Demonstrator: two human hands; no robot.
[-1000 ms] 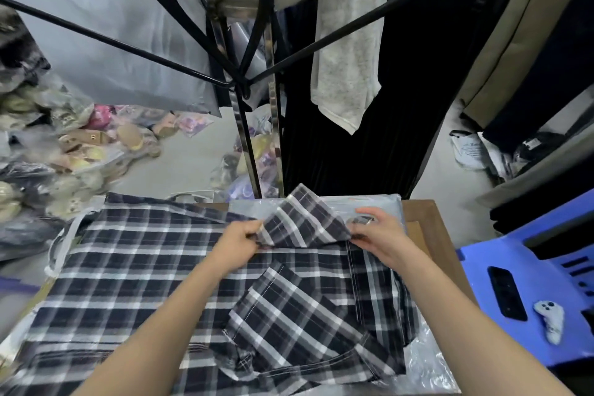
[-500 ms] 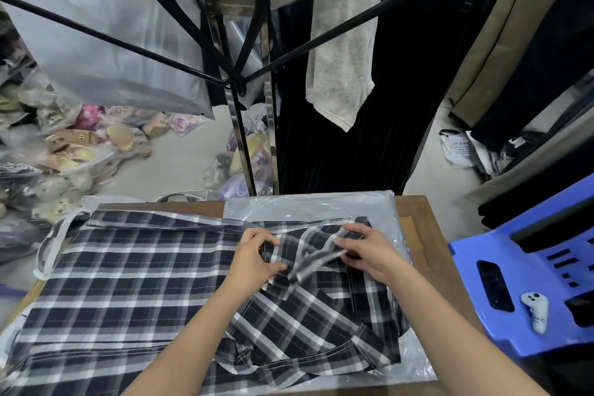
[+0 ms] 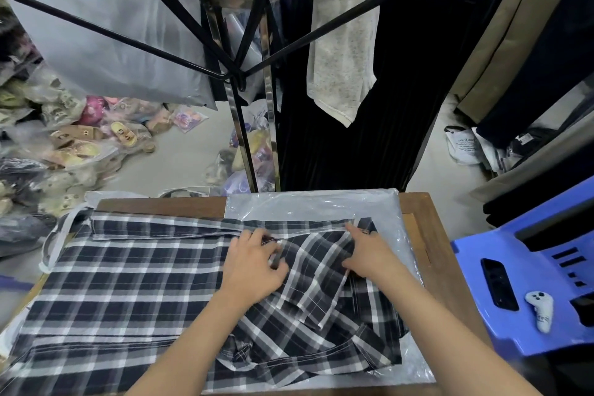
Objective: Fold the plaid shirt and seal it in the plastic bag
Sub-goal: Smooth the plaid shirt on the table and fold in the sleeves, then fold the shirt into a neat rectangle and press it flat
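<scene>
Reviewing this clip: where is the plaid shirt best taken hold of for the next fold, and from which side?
Probably the plaid shirt at its far-left edge, coming from the left with a pinch near each corner. That part lies flat and spread wide over the table, while the right part is already folded in on the plastic bag.

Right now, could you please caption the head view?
Left hand pinches and right hand presses the plaid shirt over the plastic bag.

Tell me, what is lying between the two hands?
A folded flap of the plaid shirt lies between the left hand and the right hand, seen in the head view.
</scene>
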